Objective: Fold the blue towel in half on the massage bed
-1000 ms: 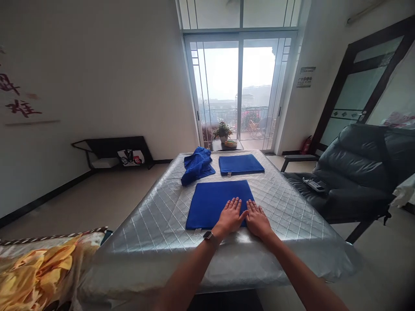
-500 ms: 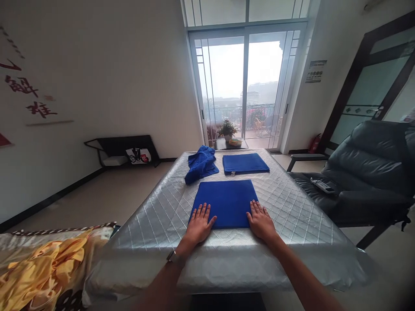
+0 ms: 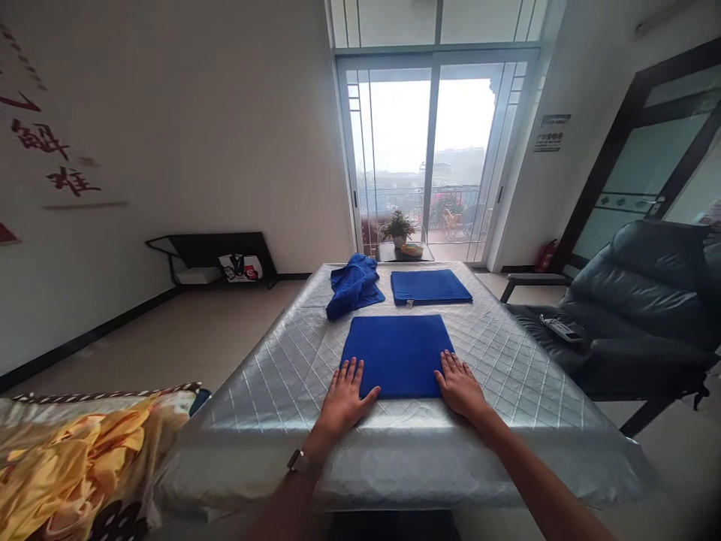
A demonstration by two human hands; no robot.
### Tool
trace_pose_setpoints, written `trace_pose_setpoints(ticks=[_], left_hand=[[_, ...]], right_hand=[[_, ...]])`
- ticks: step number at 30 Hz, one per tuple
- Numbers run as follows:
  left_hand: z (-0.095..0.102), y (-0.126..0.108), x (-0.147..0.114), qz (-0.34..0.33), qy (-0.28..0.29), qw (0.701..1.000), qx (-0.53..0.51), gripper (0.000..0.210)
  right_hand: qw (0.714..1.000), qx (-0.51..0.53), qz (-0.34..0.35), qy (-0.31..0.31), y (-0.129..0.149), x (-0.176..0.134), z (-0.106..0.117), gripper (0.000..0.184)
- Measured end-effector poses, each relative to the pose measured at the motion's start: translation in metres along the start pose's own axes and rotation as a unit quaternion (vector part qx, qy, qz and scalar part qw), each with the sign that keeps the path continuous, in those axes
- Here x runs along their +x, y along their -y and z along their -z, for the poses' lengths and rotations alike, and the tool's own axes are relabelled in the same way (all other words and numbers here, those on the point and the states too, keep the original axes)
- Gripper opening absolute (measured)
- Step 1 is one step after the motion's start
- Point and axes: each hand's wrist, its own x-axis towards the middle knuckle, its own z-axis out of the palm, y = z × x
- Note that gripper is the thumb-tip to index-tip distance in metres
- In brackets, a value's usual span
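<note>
A folded blue cloth (image 3: 401,353) lies flat and square on the table in front of me. My left hand (image 3: 345,394) rests on its near left corner, palm down with the fingers stretched out. On its near right edge lies my right hand (image 3: 460,383), also flat, thumb spread onto the cloth. Behind it is a second folded blue cloth (image 3: 431,286) with a small white tag at its near edge. A crumpled blue cloth (image 3: 354,287) sits to the left of that one.
The table (image 3: 270,391) has a silver quilted cover. A dark armchair (image 3: 636,300) with a remote-like device (image 3: 562,328) stands on the right. Yellow fabric (image 3: 73,466) is heaped at lower left. A potted plant (image 3: 399,228) stands beyond the far edge.
The view has shifted slightly, so the table's things appear a little further right. Both hands stay flat on the folded cloth's sides, and the cloth keeps its shape.
</note>
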Motion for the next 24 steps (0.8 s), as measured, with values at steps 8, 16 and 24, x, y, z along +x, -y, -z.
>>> trace_pose_setpoints(ticks=[8,16,24], left_hand=[[-0.001,-0.001,0.001,0.005,-0.007,1.000,-0.004,0.093],[0.000,-0.001,0.001,0.008,0.007,1.000,0.000,0.096],[0.001,0.003,0.003,0.007,0.017,0.999,0.031,0.097]], right_hand=[[1.000,0.001,0.007,0.001,0.001,0.032,0.021,0.067],[1.000,-0.006,-0.011,-0.014,0.003,0.062,0.010,0.066],[1.000,0.008,-0.009,-0.028,0.000,0.060,0.003,0.066]])
